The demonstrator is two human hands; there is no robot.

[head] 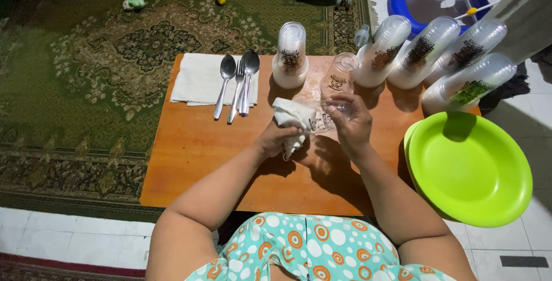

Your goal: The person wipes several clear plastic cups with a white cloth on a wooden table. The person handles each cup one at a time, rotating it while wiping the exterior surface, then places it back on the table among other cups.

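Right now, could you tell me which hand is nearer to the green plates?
Right. The right hand holds a clear cup beside the green plates; the left hand is farther off, gripping a white cloth.

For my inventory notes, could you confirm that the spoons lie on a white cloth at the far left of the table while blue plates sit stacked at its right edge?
Not quite: the head view shows the plates are lime green, not blue. The spoons do lie on the white cloth at the far left of the table.

A clear plastic cup [326,115] is gripped by the right hand [352,124]; a white cloth [289,121] is pressed against it by the left hand [276,139].
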